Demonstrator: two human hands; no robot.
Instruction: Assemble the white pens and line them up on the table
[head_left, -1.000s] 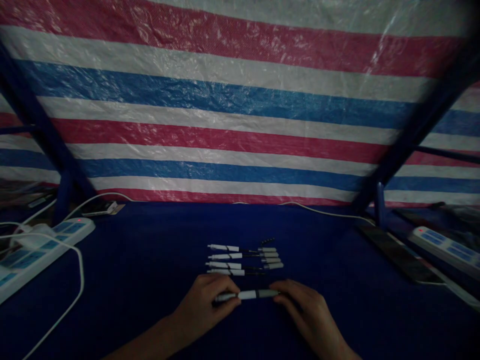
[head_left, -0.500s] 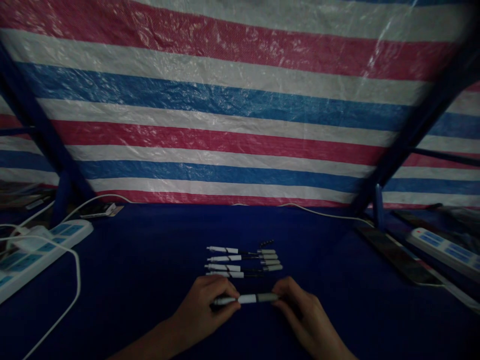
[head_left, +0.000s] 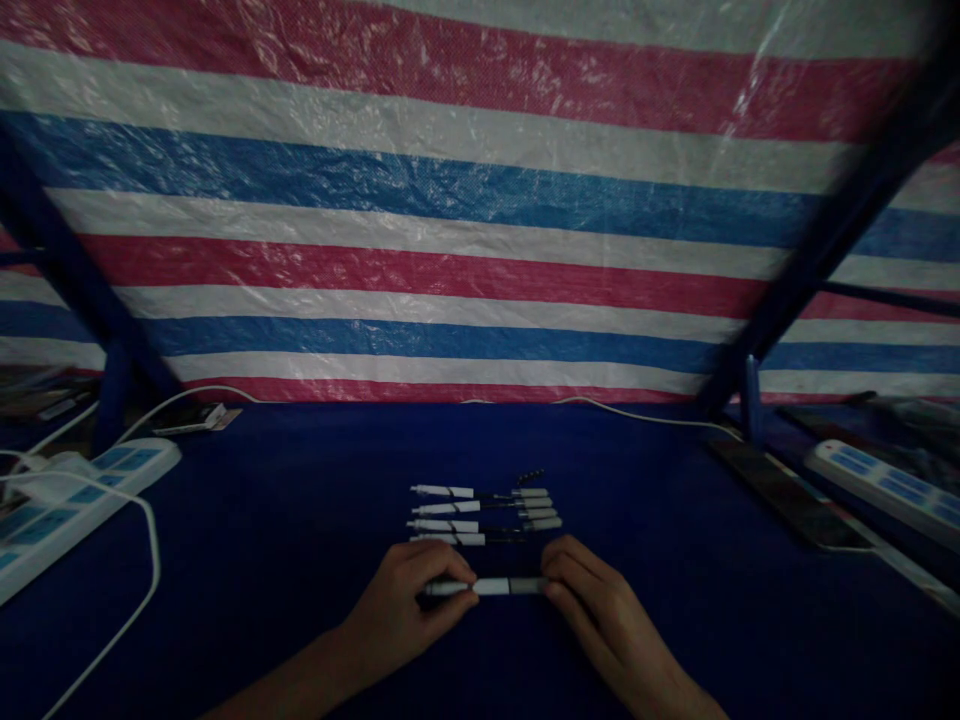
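Note:
A white pen with a grey grip lies level between my two hands, just above the blue table. My left hand pinches its white barrel between thumb and fingers, the clicker end showing inside the hand. At the grey end, my right hand closes its thumb and fingers on the grip, hiding the tip. Beyond the hands lie several white pen barrels in rows, with dark refills beside them. Several loose grey grips sit at the right ends of these rows. Small dark springs lie behind the grips.
On the left stands a white power strip with a plug and white cable. A phone and a second power strip lie to the right. Behind the blue table hangs a striped plastic sheet between blue frame posts.
The right hand's fingers have shifted and closed further over the grey end of the pen. The left hand keeps its pinch. The view has tilted slightly.

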